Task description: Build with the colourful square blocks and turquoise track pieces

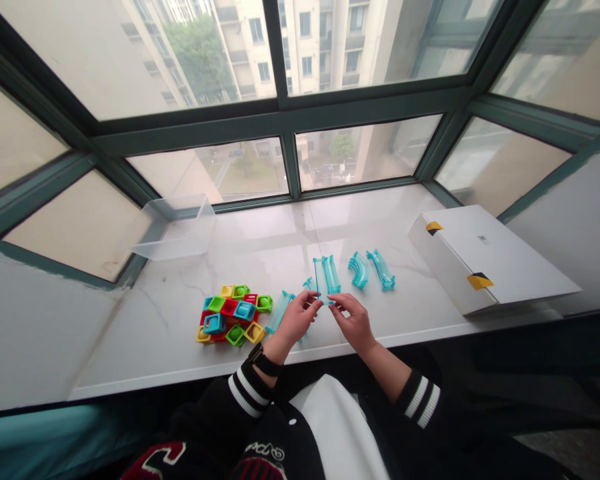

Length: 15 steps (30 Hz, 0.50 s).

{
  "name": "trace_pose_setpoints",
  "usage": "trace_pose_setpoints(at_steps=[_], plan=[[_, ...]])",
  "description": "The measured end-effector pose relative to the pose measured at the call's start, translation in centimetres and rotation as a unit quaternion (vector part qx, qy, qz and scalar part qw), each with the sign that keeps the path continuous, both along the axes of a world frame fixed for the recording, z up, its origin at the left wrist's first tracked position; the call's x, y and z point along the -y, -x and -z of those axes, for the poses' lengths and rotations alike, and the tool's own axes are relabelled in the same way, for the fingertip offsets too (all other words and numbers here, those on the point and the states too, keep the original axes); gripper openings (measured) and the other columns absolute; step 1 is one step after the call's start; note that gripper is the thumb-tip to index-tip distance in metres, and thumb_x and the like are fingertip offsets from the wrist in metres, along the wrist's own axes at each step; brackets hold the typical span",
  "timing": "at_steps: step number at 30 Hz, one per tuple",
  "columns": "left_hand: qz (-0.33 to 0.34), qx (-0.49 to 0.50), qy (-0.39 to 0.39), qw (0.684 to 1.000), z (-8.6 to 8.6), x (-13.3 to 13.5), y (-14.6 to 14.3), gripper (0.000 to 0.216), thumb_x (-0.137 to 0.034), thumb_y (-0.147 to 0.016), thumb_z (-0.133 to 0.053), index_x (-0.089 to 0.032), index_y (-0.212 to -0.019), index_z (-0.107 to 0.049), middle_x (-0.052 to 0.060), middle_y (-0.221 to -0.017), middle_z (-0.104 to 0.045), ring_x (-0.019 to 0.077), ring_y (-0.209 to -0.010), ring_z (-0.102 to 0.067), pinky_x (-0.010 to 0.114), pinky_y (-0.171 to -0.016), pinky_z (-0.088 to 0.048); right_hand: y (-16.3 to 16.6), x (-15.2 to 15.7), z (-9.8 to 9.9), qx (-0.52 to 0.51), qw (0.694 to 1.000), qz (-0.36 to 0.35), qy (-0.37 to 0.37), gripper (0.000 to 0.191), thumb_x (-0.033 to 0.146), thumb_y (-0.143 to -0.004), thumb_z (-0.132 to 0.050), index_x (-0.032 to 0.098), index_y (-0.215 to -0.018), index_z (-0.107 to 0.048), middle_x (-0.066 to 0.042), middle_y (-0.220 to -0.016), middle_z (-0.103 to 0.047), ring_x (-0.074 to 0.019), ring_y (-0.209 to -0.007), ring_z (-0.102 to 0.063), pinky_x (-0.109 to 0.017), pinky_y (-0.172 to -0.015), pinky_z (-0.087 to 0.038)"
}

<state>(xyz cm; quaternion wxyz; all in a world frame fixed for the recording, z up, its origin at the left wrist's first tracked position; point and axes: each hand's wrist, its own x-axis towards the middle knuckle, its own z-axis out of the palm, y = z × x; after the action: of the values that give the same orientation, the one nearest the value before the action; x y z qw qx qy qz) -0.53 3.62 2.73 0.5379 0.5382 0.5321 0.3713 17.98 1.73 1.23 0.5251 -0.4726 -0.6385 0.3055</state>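
My left hand [298,316] and my right hand [353,321] are close together near the sill's front edge. Each has its fingertips pinched on a clear blue plastic track piece [325,303], partly covered by the fingers. Just beyond them a straight clear blue track [333,275] lies on the sill. Another straight track [280,311] rests left of my left hand, partly hidden by it. A small blue part [308,283] shows behind the left fingers. To the right lie a curved track [359,270] and one more long track [381,270].
Several red, green, yellow and blue blocks [230,307] are piled on the left of the white sill [145,340]. Behind them stands a clear plastic bin [173,251]. A white box [495,260] with yellow-black tape sits at the right. Framed windows [287,113] enclose the far side.
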Motion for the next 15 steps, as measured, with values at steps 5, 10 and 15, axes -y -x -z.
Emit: trace_pose_setpoints(at_steps=[5,10,15], plan=[[-0.002,-0.014,0.01,1.0,0.2,-1.8,-1.4,0.042,-0.05,-0.091,-0.069,-0.018,-0.119,-0.068,0.008,-0.103,-0.072,0.0139,-0.071,-0.065,0.024,-0.055,-0.05,-1.0,-1.5,0.6,0.023,0.999,0.017,-0.034,0.017,0.026,-0.099,-0.065,0.026,-0.11,-0.078,-0.006,-0.101,-0.076,-0.0198,-0.086,-0.071,-0.034,-0.077,-0.061],[-0.004,-0.054,-0.01,0.998,0.3,-2.7,-2.3,0.038,-0.041,-0.095,-0.065,-0.018,-0.125,-0.069,0.011,-0.116,-0.075,0.0145,-0.076,-0.066,0.028,-0.067,-0.055,-1.7,-2.7,0.9,0.052,0.997,0.042,-0.028,0.017,0.023,-0.098,-0.066,0.026,-0.108,-0.079,-0.004,-0.096,-0.077,-0.0195,-0.081,-0.071,-0.034,-0.077,-0.059],[-0.022,-0.087,-0.059,0.994,0.5,-2.4,-2.5,0.041,-0.036,-0.097,-0.064,-0.02,-0.134,-0.067,0.012,-0.134,-0.07,0.0171,-0.089,-0.066,0.032,-0.08,-0.059,-2.1,-3.6,1.3,0.086,0.995,0.05,-0.024,0.018,0.024,-0.098,-0.064,0.024,-0.109,-0.078,-0.005,-0.098,-0.077,-0.0201,-0.081,-0.071,-0.035,-0.078,-0.059]])
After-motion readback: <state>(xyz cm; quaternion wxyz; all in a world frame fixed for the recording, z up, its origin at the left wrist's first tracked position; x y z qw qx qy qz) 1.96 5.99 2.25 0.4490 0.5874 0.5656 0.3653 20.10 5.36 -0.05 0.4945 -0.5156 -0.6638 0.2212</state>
